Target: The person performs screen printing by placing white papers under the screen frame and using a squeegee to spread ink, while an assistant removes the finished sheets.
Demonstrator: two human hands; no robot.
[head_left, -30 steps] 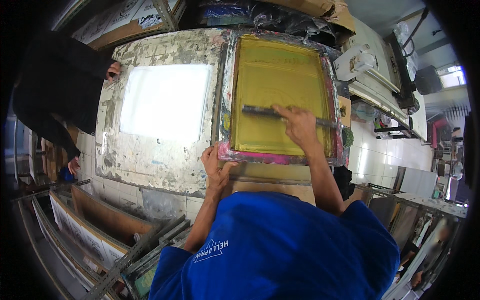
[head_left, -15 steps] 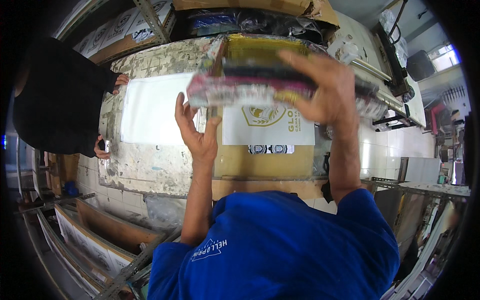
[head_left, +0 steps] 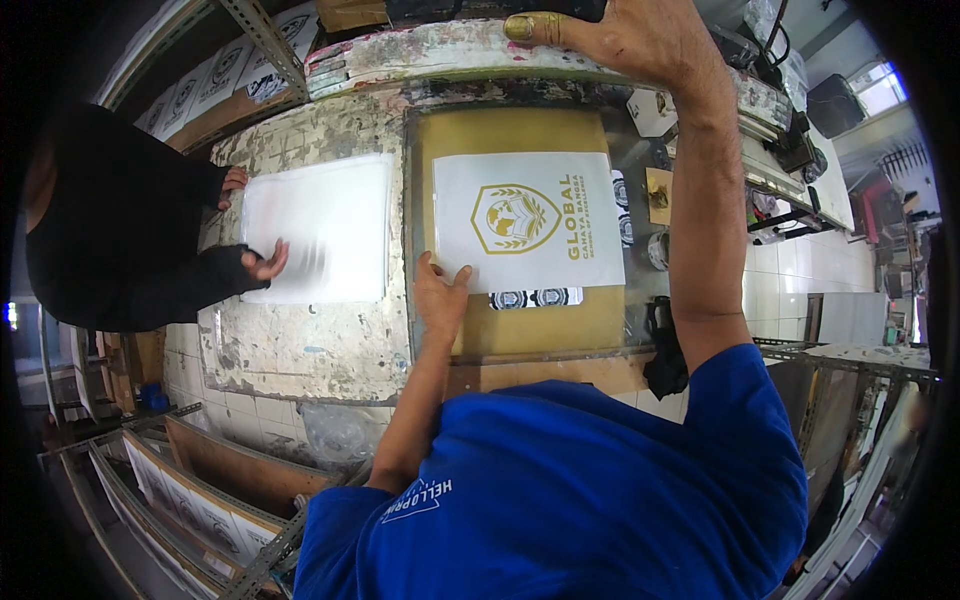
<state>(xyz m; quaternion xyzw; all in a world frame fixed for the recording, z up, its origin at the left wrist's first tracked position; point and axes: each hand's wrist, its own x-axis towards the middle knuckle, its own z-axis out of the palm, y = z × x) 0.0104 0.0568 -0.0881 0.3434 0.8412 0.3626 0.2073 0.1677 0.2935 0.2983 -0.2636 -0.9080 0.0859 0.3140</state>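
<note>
The screen (head_left: 430,60) is now standing raised, top centre.
The right hand (head_left: 655,42) is touching it, grip unclear; the left hand (head_left: 442,297), spread, is lying at the paper's (head_left: 530,222) edge, centre.

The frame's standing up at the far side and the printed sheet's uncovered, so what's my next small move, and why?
Probably pinch the printed sheet by its near left corner and peel it up gently: your left hand is right at that corner, the gold print faces up, and the raised frame, with your right hand at it, leaves room above.
</note>
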